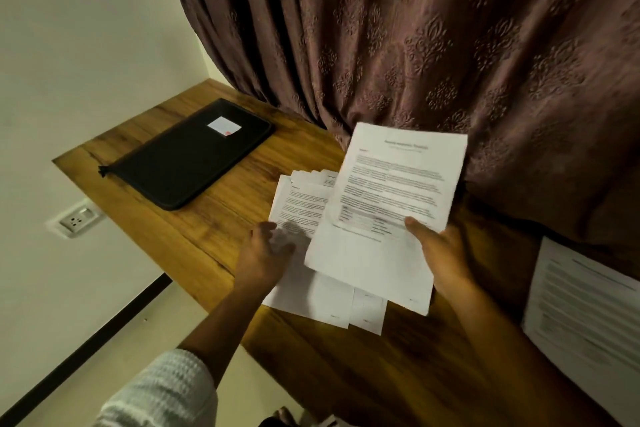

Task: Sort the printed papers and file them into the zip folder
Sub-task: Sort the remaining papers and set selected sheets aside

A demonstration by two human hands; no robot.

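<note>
My right hand (440, 250) grips a printed sheet (394, 191) by its lower right edge and holds it tilted above the desk. Under it lies a loose pile of printed papers (301, 204), fanned out. My left hand (263, 253) rests on the pile's left side with its fingers spread and flat on the paper. The black zip folder (187, 156) lies shut at the far left of the desk, apart from both hands, with a small white label (224, 126) on its cover.
The wooden desk (207, 236) runs along a brown patterned curtain (415, 45). Another printed sheet (585, 312) lies at the right edge of the desk. A wall socket (78, 218) sits below the desk's left end.
</note>
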